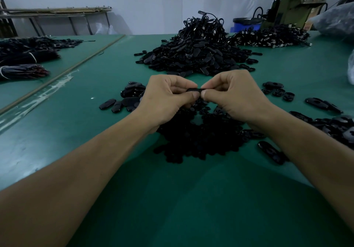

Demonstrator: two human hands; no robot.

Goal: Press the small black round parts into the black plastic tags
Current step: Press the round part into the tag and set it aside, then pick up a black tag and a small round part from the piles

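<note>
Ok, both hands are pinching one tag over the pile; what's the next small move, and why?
Probably squeeze firmly to finish the press-fit. The left hand and right hand pinch one black tag above the pile of small round parts; the hands hide whether a part is seated.

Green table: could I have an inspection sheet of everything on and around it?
Surface: green table, white smears near its left seam.
Job's things: black tag gripped at both ends; small round parts heaped beneath; large tag pile behind.
Clutter: loose tags scattered either side.
Grippers: left hand and right hand both pinch the tag.
Cables: tied bundles left, cable heap far right.
Surroundings: blue bin, green machine, metal rack by the wall.
</note>
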